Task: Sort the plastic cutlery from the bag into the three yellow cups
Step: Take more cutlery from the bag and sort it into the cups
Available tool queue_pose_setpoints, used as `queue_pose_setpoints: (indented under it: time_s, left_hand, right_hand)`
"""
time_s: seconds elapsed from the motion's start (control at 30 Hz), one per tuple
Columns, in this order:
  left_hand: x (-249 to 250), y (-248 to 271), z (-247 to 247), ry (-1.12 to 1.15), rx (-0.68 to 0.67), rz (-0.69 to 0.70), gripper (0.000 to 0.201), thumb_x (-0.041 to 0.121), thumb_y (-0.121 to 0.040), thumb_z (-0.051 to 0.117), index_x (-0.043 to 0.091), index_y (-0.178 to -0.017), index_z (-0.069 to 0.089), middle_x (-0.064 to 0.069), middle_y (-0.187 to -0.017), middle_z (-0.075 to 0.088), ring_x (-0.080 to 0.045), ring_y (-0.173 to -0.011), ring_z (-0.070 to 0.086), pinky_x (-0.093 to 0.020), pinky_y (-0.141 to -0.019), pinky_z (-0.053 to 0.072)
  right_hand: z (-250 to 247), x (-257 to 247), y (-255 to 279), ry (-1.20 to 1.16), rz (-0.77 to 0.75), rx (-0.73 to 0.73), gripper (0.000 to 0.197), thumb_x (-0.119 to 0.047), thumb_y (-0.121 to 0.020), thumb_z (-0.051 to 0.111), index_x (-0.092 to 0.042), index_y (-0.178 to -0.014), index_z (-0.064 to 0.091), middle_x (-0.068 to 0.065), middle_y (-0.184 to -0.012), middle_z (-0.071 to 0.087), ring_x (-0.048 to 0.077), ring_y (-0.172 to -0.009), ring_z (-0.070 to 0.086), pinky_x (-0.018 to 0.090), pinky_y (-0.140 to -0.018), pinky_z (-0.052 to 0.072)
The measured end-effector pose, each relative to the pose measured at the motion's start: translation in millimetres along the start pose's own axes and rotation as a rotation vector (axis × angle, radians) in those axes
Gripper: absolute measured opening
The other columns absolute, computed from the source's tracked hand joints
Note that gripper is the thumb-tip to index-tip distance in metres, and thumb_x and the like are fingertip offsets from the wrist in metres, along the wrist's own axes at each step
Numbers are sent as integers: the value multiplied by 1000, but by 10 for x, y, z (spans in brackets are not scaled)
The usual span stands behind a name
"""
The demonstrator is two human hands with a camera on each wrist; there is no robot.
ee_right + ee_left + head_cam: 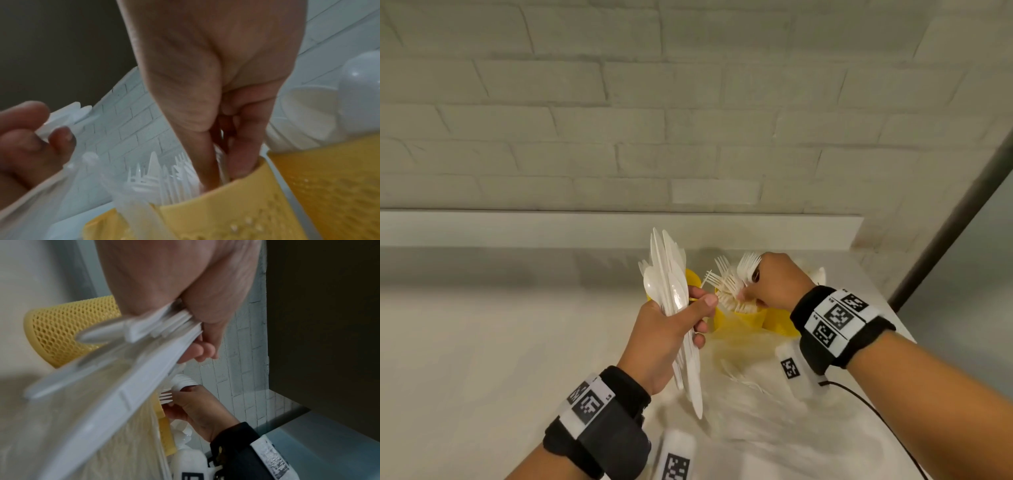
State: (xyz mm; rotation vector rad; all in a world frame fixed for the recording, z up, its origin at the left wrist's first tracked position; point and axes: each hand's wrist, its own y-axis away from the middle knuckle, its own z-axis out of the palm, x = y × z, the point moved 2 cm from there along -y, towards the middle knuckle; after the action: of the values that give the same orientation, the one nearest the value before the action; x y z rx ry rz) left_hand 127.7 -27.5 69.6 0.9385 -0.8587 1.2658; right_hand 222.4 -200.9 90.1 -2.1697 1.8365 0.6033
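My left hand (690, 317) grips an upright bundle of white plastic knives and spoons (671, 281) above the table, in front of the left yellow mesh cup (693, 278). In the left wrist view that bundle (127, 369) crosses in front of the same cup (68, 334). My right hand (751, 294) reaches into the middle yellow cup (739, 320) and pinches a few white forks (748, 265); more forks (160, 178) stand in that cup (226, 211). The third yellow cup (779, 322) stands to its right, mostly hidden by my wrist. The clear plastic bag (756, 397) lies crumpled in front of the cups.
A white brick wall with a ledge (619, 228) rises close behind the cups. A white rounded container (359, 89) stands behind the right cup. Two white marker blocks (796, 373) (676, 459) and a black cable (873, 409) lie near the bag. Bare tabletop (500, 342) stretches left.
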Motion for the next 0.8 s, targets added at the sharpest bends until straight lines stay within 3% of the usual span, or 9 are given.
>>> queue_pose_setpoints:
  time_s: [0.13,0.23,0.37,0.43,0.5,0.57,0.67,0.73,0.8]
  left_hand:
    - [24,-30,23,12,2,11,21,9,-80,73,5,-95,59,-8,-69,58,-13,-52,50,-24,-47,43]
    - [31,-47,60,18,-16,25,24,13,-78,74,6,-91,55,-4,-63,54,-12,-50,47,-23,-46,42]
    - [4,-70,105,47,-35,3,23,15,-83,72,9,-81,49,1,-57,44,-10,-48,41,-21,-45,38]
    - [-17,-86,130,69,-19,-25,24,17,-84,71,12,-74,50,1,-57,41,-9,-46,38,-20,-44,35]
    - [-28,-103,162,76,4,-53,23,21,-85,71,13,-71,55,0,-57,42,-8,-45,37,-20,-42,35]
    - [-23,-117,202,83,8,-72,22,25,-86,70,14,-71,57,0,-58,43,-8,-45,37,-20,-41,35]
    - [7,-132,255,95,-13,-84,24,29,-87,69,15,-72,56,1,-58,41,-8,-45,36,-20,-41,34]
    - [20,-131,290,75,-29,-90,28,31,-86,70,16,-67,55,1,-57,40,-9,-46,35,-21,-42,34]
    - [24,-121,320,52,-45,-100,30,32,-85,70,17,-64,54,1,-57,40,-10,-46,35,-21,-42,34]
  right_hand:
    - [-64,-74,22,58,45,-147,24,-12,-72,74,-8,-57,56,9,-60,60,21,-56,57,30,-59,51]
    - [-160,-88,31,-61,61,-95,42,-4,-64,81,-13,-51,42,7,-54,52,22,-51,53,26,-54,45]
    - [-215,-92,107,-101,56,-92,46,-20,-62,87,-16,-58,42,0,-59,50,16,-53,51,26,-56,43]
    - [-231,-105,197,-43,29,-51,34,-33,-66,85,-18,-76,56,-3,-78,55,12,-70,53,24,-63,41]
    - [-237,-102,264,8,2,5,57,-43,-71,79,-11,-113,60,3,-112,59,17,-103,56,26,-81,42]
    - [-213,-81,297,-37,24,57,78,-58,-68,74,-12,-128,52,5,-128,53,20,-119,51,26,-87,40]
    - [-170,-21,269,-73,75,52,86,-85,-68,45,-12,-112,59,-2,-112,59,22,-105,59,32,-82,46]
    - [-147,6,273,-50,72,28,76,-75,-86,24,-9,-78,60,3,-82,62,19,-79,59,33,-72,43]
    - [-134,26,294,-11,66,34,67,-58,-97,19,-11,-57,44,6,-63,47,17,-62,49,33,-66,36]
